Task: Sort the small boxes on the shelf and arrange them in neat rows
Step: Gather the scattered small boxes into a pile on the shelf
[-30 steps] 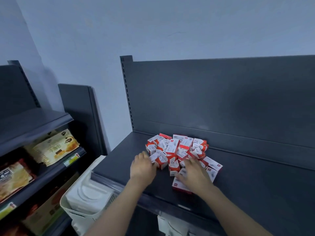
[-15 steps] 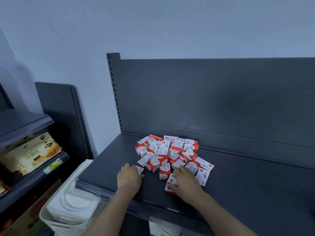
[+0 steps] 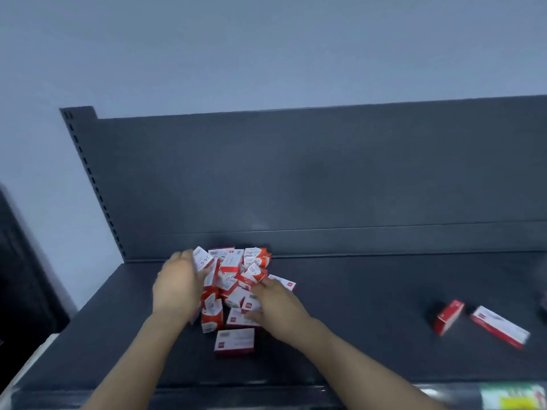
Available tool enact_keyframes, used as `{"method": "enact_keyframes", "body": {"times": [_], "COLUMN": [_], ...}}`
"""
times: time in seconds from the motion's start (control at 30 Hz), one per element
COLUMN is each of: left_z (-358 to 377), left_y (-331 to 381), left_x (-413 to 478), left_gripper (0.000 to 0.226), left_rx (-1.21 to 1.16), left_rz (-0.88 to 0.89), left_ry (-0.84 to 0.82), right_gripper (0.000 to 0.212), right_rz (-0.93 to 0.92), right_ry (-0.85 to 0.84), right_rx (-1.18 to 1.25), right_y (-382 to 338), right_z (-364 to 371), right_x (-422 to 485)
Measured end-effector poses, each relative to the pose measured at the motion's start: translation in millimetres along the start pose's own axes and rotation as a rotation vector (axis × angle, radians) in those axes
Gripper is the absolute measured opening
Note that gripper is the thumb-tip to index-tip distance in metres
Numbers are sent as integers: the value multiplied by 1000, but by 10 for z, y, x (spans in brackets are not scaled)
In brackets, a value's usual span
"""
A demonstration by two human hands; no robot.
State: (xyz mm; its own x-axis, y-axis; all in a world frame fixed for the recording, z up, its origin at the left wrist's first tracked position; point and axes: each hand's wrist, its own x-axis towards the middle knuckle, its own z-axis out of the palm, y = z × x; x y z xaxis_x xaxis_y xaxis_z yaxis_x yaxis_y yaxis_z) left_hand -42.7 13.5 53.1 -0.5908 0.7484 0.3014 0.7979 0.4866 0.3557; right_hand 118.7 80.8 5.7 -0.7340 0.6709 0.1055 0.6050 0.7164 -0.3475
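Observation:
A jumbled heap of several small red-and-white boxes (image 3: 236,276) lies on the dark grey shelf (image 3: 370,306), close to its back panel. My left hand (image 3: 177,285) presses against the heap's left side, fingers spread over the boxes there. My right hand (image 3: 278,306) lies on the heap's right front, fingers resting on boxes. One box (image 3: 234,341) lies flat in front of the heap between my forearms. Two more boxes, a small one (image 3: 448,316) and a longer one (image 3: 500,329), lie apart at the right.
The shelf's upright back panel (image 3: 325,179) rises behind the heap, with a slotted post (image 3: 94,184) at its left end. A price-label strip (image 3: 509,396) runs along the shelf's front edge. A dark neighbouring unit (image 3: 17,276) stands at the left.
The view has swung right and closer, bringing two stray boxes at the right into sight. Both hands have moved in against the heap, which is bunched tighter, and one box now lies alone in front.

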Motion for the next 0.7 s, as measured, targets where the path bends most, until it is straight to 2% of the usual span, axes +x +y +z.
{"method": "enact_keyframes", "body": {"times": [0.13,0.37,0.57,0.7], "left_z": [194,693,1144,1461], "left_y": [724,1979,3043,3501], "left_x": [26,-177,-547,-764], "left_gripper": [53,38,31,29], "left_rx": [-131,-171,-140,-110], "left_rz": [164,375,428,393], "left_ry": [-11,-114,-259,-346], "right_gripper": [41,45,44,41], "right_rz": [123,359,486,535], "right_ry": [98,218,233,180], "right_rx": [13,-48,-69,-65], "right_y": [437,1445,2410,2918], "right_z": [-373,-968,-1309,-1374], "right_x": [-182,-766,-1342,-1618]}}
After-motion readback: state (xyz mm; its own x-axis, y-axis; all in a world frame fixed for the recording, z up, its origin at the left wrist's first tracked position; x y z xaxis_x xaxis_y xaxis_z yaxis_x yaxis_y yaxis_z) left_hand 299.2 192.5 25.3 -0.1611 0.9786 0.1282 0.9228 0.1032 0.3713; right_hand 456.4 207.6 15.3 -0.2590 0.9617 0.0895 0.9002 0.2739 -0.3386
